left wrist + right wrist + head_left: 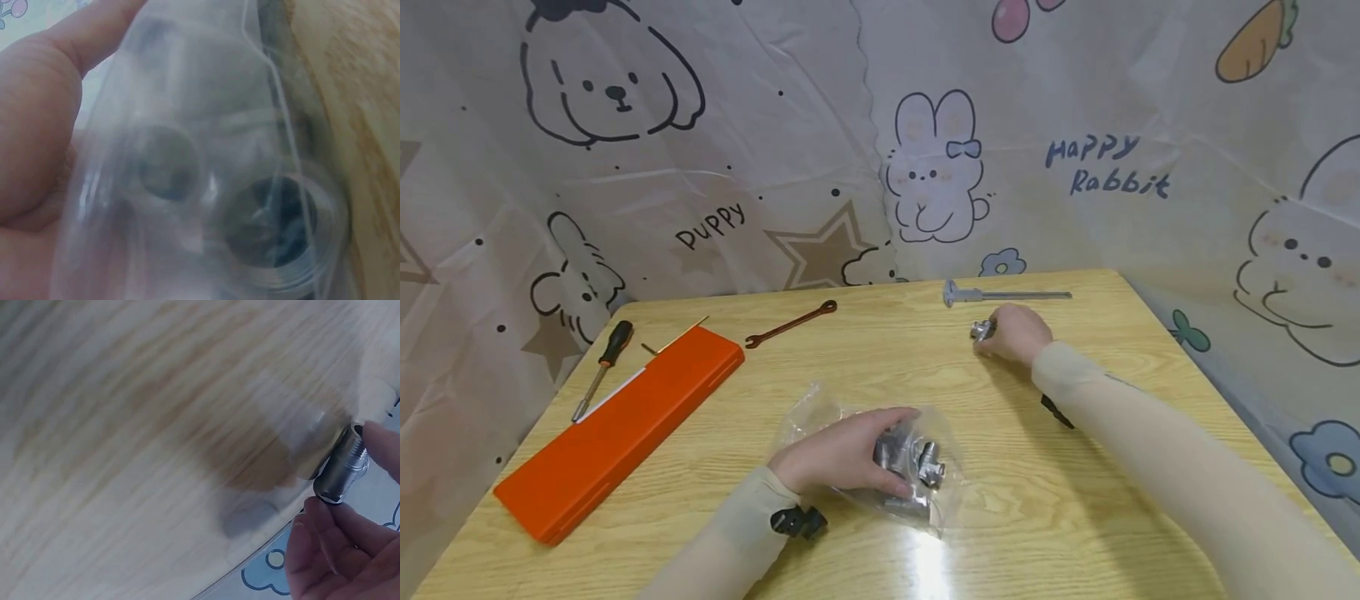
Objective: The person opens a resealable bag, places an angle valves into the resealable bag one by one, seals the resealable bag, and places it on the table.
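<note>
A clear plastic bag (pixel 808 414) of shiny metal pipe fittings lies at the front middle of the table. My left hand (pixel 848 454) holds it from the left, thumb and fingers spread round the contents. One chrome fitting (pixel 931 467) shows through the plastic to the right of the fingers. Up close in the left wrist view, round threaded openings (pixel 272 228) appear through the film. Farther back on the right, my right hand (pixel 1018 335) pinches a chrome threaded pipe fitting (pixel 341 465) between thumb and fingertips, close over the table.
A vernier caliper (pixel 1000 295) lies at the back edge, just behind the right hand. On the left are an orange case (pixel 625 433), a black-handled screwdriver-like tool (pixel 606 362) and a reddish-brown wrench (pixel 790 325). A printed cloth (pixel 820 125) hangs behind the table.
</note>
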Motion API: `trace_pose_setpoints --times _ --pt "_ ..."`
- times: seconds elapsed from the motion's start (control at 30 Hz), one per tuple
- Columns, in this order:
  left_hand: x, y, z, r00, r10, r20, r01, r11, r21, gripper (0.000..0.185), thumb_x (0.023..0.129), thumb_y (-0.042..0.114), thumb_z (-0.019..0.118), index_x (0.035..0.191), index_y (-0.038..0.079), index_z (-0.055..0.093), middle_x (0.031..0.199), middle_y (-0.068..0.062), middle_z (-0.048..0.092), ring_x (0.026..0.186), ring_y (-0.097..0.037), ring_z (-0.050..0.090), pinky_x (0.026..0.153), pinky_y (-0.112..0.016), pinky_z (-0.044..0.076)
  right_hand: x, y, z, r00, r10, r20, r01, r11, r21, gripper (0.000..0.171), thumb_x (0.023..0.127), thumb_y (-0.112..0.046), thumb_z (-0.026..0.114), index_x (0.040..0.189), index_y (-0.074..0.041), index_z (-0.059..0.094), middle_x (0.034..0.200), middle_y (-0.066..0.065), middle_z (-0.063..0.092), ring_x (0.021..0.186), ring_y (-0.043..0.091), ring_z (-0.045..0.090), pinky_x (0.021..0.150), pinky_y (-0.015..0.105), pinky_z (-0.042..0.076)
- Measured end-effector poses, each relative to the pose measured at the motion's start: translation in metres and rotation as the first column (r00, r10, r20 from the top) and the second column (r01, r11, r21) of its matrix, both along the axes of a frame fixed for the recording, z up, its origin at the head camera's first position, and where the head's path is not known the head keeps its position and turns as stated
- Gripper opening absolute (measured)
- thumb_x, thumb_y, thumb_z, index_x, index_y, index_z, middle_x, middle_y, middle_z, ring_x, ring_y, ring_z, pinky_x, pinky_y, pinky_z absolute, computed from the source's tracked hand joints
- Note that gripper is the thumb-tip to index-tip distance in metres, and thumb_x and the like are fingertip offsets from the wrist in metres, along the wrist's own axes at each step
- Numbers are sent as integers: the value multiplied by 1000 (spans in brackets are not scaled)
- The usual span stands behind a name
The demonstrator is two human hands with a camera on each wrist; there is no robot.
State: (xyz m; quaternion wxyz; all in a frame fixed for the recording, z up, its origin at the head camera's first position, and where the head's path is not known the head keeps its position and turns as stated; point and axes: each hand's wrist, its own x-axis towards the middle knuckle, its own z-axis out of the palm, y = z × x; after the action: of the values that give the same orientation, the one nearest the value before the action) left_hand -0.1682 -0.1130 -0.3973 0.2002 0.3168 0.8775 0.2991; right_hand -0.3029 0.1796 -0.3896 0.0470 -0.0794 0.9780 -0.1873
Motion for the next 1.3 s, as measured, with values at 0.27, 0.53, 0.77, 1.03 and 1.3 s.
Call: trace_pose_setpoints --times 0.27,0.53,0.77,1.03,1.3 --pt "0 0 0 1000 -2 -10 3 1000 5 99 73 47 86 154 17 36 151 -1 43 136 -18 41 112 -37 34 17 5 8 999 45 13 -44 996 -80 43 80 -30 82 109 1 71 108 15 69 98 32 61 94 51 47" --pt "0 2 2 1000 -3 3 3 1000 -4 99 74 46 86 154 16 36 152 -1 42 138 -19 39 113 -38 33 73 10 41 985 144 -94 -151 986 -73 57 81 -36 81 122 1 67 114 17 69 100 32 63 88 51 50" --pt "1 3 3 1000 16 19 -16 1000 -4 101 72 47 86 154 18 35 152 1 41 138 -19 39 114 -38 32 132 8 56 965 209 -161 -226 970 -93 58 79 -38 83 121 -2 68 109 9 70 91 23 63 73 38 54" --pt "2 3 1 1000 15 21 -15 1000 8 102 71 50 85 154 19 35 153 1 41 138 -19 39 114 -39 32 171 -3 39 932 302 -202 -331 935 -125 54 75 -34 87 116 -4 70 104 2 70 84 16 62 69 30 53" --pt "1 3 2 1000 16 23 -16 1000 24 100 71 48 86 153 18 36 151 1 43 137 -18 40 113 -39 33 180 -22 21 913 365 -180 -395 902 -172 53 72 -28 89 115 -3 71 101 1 70 73 8 57 60 21 49"
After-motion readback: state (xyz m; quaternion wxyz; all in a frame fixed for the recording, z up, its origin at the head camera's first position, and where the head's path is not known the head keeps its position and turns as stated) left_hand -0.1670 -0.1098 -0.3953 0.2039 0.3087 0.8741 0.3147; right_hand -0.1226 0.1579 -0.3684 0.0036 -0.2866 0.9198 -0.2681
